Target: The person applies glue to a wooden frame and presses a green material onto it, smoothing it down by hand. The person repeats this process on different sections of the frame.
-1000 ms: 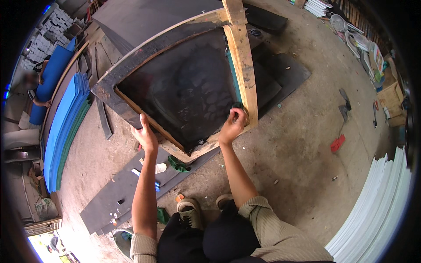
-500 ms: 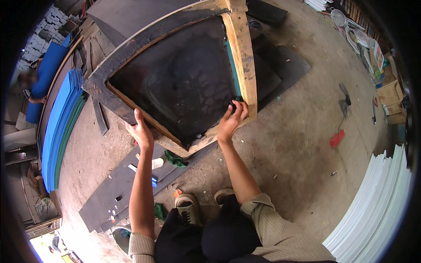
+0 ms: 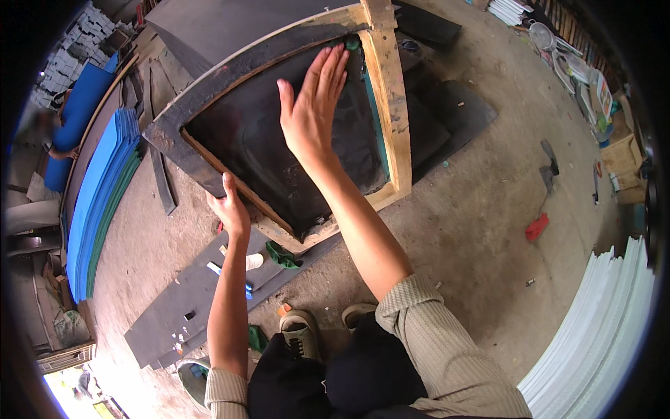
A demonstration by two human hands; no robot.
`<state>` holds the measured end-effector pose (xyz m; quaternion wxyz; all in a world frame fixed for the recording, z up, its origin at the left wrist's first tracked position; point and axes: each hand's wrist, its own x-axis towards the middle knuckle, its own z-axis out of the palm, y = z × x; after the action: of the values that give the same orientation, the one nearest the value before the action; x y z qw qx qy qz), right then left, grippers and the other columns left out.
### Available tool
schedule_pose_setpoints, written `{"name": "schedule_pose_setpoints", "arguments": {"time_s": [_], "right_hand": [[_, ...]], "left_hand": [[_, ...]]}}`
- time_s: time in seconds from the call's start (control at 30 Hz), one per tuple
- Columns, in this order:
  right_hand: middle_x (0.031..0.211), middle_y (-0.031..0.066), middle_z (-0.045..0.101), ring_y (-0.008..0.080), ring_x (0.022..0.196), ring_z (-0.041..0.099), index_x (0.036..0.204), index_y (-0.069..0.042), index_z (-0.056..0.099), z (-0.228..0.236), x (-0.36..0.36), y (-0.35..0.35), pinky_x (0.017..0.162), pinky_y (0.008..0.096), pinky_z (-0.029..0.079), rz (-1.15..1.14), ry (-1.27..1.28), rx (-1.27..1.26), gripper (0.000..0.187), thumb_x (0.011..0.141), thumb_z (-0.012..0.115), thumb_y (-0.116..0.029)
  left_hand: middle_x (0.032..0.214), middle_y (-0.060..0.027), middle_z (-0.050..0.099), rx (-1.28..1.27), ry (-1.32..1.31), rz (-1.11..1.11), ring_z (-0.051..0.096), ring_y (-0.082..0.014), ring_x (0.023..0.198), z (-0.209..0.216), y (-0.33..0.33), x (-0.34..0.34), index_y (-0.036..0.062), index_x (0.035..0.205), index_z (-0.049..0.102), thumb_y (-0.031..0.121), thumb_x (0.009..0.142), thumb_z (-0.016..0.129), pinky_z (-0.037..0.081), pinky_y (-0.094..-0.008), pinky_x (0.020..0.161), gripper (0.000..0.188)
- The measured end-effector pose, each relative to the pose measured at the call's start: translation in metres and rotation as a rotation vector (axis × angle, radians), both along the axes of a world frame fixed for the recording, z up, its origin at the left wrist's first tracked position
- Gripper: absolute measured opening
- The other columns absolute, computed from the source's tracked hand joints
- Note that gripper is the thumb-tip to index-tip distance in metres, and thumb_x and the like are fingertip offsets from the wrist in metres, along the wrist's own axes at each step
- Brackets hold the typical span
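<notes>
A wooden frame (image 3: pixel 395 115), bare wood on the right and stained black on the left, surrounds a dark sheet-like panel (image 3: pixel 258 133). My left hand (image 3: pixel 232 209) grips the frame's lower left bar, thumb on top and fingers curled underneath. Over the panel, my right hand (image 3: pixel 314 112) is stretched flat, fingers together and thumb apart, pointing at the upper right inner corner. A small green patch (image 3: pixel 352 43) lies just beyond its fingertips; whether they touch it I cannot tell. Along the inside of the right bar runs a teal strip (image 3: pixel 377 126).
Black sheets (image 3: pixel 453 119) lie beneath and behind the frame. On a dark board (image 3: pixel 174 307) near my feet are a green cloth (image 3: pixel 283 255) and a white roll (image 3: pixel 254 261). Blue sheets (image 3: pixel 105 188) stack at left, white ones (image 3: pixel 593 335) at right. A person's hand (image 3: pixel 64 153) shows far left.
My right hand has moved from the frame's lower right corner up across the panel to its upper right corner, and its curled fingers have straightened. The left hand keeps its grip.
</notes>
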<state>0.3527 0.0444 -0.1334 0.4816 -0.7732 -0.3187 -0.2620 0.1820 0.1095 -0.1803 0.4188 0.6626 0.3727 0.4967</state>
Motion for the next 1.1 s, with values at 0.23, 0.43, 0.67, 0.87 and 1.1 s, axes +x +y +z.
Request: {"name": "schedule_pose_setpoints", "arguments": {"time_s": [0.23, 0.43, 0.67, 0.87, 1.1], "right_hand": [[0.138, 0.035, 0.005, 0.0448, 0.132, 0.004, 0.133, 0.014, 0.01, -0.102, -0.034, -0.06, 0.105, 0.0526, 0.013, -0.08, 0.237, -0.148, 0.079, 0.089, 0.044, -0.041], [0.138, 0.0332, 0.011, 0.0459, 0.13, 0.007, 0.133, 0.012, 0.013, -0.019, -0.004, -0.013, 0.105, 0.0527, 0.012, 0.008, 0.03, -0.06, 0.077, 0.088, 0.043, -0.043], [0.139, 0.0352, -0.005, 0.0466, 0.131, -0.004, 0.134, 0.013, 0.0, -0.172, -0.065, -0.07, 0.105, 0.053, 0.005, -0.092, 0.611, -0.044, 0.085, 0.09, 0.035, -0.05], [0.138, 0.0329, -0.015, 0.0391, 0.131, -0.015, 0.132, 0.013, -0.007, -0.046, -0.049, 0.014, 0.106, 0.0465, -0.007, -0.042, 0.553, 0.259, 0.083, 0.091, 0.031, -0.049], [0.141, 0.0311, -0.005, 0.0426, 0.132, -0.004, 0.136, 0.009, 0.001, -0.146, -0.074, -0.056, 0.108, 0.0466, 0.004, -0.297, 0.855, 0.131, 0.074, 0.092, 0.032, -0.042]], "left_hand": [[0.08, -0.0064, 0.051, 0.043, -0.024, 0.022, 0.045, -0.0163, 0.074, 0.005, -0.01, 0.006, -0.0034, 0.095, 0.05, 0.035, 0.084, 0.058, 0.039, -0.0292, 0.071, 0.041], [0.081, -0.0065, 0.051, 0.056, -0.03, 0.032, 0.045, -0.0159, 0.074, 0.002, -0.008, 0.004, -0.0032, 0.097, 0.05, 0.036, 0.084, 0.058, 0.039, -0.0286, 0.071, 0.042], [0.084, -0.0089, 0.052, 0.015, -0.045, -0.013, 0.046, -0.0189, 0.078, -0.003, -0.003, 0.007, -0.005, 0.099, 0.05, 0.039, 0.084, 0.057, 0.038, -0.0316, 0.076, 0.047], [0.085, -0.0113, 0.051, 0.059, -0.045, 0.067, 0.045, -0.0197, 0.077, -0.011, 0.006, -0.002, -0.0069, 0.096, 0.05, 0.041, 0.085, 0.056, 0.038, -0.0321, 0.075, 0.05], [0.077, -0.0059, 0.049, 0.036, -0.062, 0.024, 0.043, -0.0156, 0.072, -0.004, -0.009, 0.01, -0.0034, 0.089, 0.05, 0.041, 0.084, 0.057, 0.038, -0.0293, 0.069, 0.045]]}}
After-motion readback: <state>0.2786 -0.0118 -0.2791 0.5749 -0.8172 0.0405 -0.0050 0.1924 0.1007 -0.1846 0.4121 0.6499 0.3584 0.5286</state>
